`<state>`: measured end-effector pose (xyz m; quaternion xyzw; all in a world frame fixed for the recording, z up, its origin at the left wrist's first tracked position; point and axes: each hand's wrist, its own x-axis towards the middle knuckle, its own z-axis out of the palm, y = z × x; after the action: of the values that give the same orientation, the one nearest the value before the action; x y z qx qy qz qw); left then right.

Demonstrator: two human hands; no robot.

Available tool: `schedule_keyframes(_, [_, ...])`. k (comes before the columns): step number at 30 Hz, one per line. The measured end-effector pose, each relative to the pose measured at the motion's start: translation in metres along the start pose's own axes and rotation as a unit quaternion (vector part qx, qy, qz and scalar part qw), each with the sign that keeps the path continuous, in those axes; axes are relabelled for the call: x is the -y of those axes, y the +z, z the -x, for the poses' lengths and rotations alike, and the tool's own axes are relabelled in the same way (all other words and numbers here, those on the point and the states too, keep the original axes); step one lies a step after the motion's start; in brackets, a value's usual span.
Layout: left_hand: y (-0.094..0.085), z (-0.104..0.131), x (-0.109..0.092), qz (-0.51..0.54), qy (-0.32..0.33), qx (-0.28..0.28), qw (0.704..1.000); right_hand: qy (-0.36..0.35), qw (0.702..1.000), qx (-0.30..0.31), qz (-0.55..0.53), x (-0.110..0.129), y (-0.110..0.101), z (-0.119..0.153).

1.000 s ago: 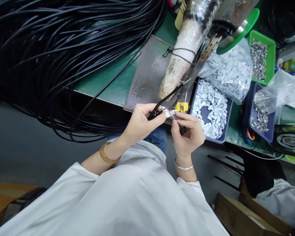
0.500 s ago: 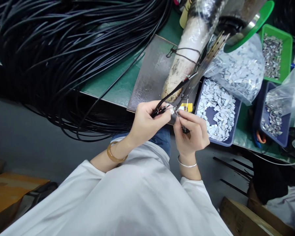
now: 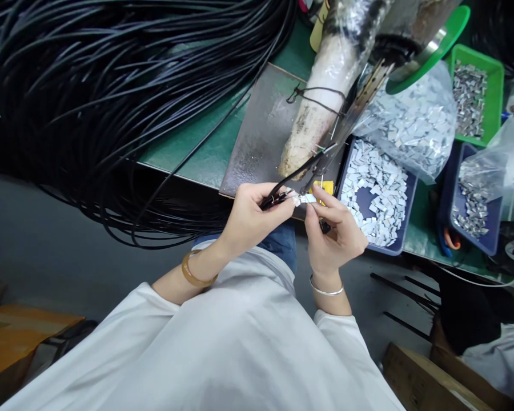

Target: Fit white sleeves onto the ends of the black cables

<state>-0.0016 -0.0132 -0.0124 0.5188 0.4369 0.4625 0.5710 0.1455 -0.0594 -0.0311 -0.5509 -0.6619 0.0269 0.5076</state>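
My left hand (image 3: 259, 214) is closed around black cables (image 3: 282, 185), whose stripped ends with thin wires show between thumb and forefinger. One cable end sticks up and to the right, with red and white wire tips. Beside those fingertips lies a small flat whitish tab (image 3: 308, 198), against the wire ends. My right hand (image 3: 334, 228) pinches near the tab's right end with thumb and forefinger. Whether the tab is joined to the wires I cannot tell. Just behind the hands is a yellow piece (image 3: 323, 191), partly hidden by the right fingers.
A large bundle of black cable (image 3: 132, 85) covers the left of the green table (image 3: 175, 151). A white wrapped tube (image 3: 319, 108) slopes down over a grey plate (image 3: 251, 148). On the right are a blue tray (image 3: 405, 228) of whitish tabs, a plastic bag (image 3: 415, 120) and a green bin (image 3: 494, 108).
The whitish tab now shows clearly between my fingertips. The upright cable end has dropped slightly lower. Both hands stay close together in nearly the same place.
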Motion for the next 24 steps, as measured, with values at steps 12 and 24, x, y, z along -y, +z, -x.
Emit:
schedule_keyframes(12, [0.002,-0.003,0.004,-0.013,0.035,-0.012,0.999,-0.024,0.999,-0.006,-0.042,-0.003,0.004,-0.004])
schedule_keyframes(24, [0.004,-0.005,-0.003,-0.013,0.047,-0.017,0.999,-0.028,0.999,-0.012,-0.036,0.004,0.003,-0.008])
